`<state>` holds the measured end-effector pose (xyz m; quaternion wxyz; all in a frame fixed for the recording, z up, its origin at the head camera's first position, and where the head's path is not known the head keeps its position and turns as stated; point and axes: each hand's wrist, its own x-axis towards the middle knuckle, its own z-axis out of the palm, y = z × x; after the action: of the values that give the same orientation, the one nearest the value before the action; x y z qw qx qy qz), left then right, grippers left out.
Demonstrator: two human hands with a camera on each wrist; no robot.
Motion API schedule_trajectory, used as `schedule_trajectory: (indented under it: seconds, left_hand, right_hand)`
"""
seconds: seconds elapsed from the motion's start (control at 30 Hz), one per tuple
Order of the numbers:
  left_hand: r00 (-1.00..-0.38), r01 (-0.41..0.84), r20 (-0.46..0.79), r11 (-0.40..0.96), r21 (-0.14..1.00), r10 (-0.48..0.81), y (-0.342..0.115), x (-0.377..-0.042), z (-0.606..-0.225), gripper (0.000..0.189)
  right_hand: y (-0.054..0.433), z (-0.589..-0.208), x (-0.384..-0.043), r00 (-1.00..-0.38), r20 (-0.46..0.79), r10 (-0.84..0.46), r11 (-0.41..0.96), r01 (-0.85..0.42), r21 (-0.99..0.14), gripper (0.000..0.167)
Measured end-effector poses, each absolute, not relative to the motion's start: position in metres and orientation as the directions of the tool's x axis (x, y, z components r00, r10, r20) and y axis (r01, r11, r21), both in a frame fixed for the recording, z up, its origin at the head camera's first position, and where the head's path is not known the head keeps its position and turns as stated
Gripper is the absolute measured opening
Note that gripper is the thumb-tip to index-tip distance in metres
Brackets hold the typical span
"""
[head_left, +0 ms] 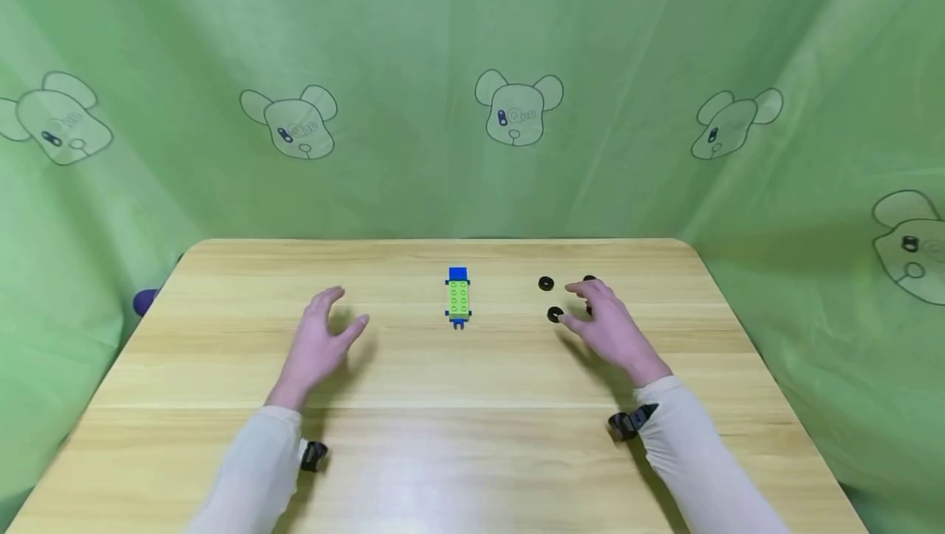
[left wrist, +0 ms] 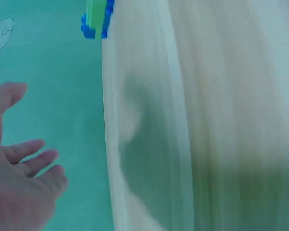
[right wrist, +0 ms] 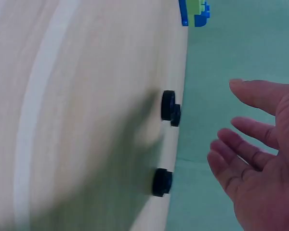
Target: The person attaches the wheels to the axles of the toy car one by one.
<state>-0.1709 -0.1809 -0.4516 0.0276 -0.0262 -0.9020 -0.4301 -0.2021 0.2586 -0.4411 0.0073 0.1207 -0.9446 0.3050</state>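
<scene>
A toy car chassis of building bricks (head_left: 458,299), lime green with blue ends and short blue axle stubs, lies at the middle of the table. To its right are several small black toy wheels (head_left: 546,283); two of them are partly hidden behind my right hand (head_left: 609,333). That hand hovers over the table beside the wheels, thumb and fingers spread and holding nothing. Off to the left of the chassis, my left hand (head_left: 317,345) is held above the table with its fingers apart, also holding nothing. Black wheels (right wrist: 167,105) show below the hand in the right wrist view.
The wooden table (head_left: 443,386) has a green curtain (head_left: 413,173) with printed bear heads behind it and at both sides. A purple object (head_left: 144,301) peeks out past the table's left edge. Dark straps with small devices sit on both wrists.
</scene>
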Motion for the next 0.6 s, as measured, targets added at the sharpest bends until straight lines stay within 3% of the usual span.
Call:
schedule_trajectory:
  seconds: [0.23, 0.6]
  left_hand:
    - [-0.996, 0.061, 0.030, 0.403, 0.913, 0.084, -0.149, -0.182, -0.455, 0.077]
    - [-0.994, -0.002, -0.041, 0.354, 0.935, 0.105, -0.096, -0.204, -0.466, 0.080]
  right_hand:
    - [0.256, -0.453, -0.209, -0.972, 0.047, -0.229, 0.755, -0.208, -0.622, 0.057]
    - [0.248, -0.462, -0.219, -0.975, 0.026, -0.223, 0.774, -0.193, -0.603, 0.054]
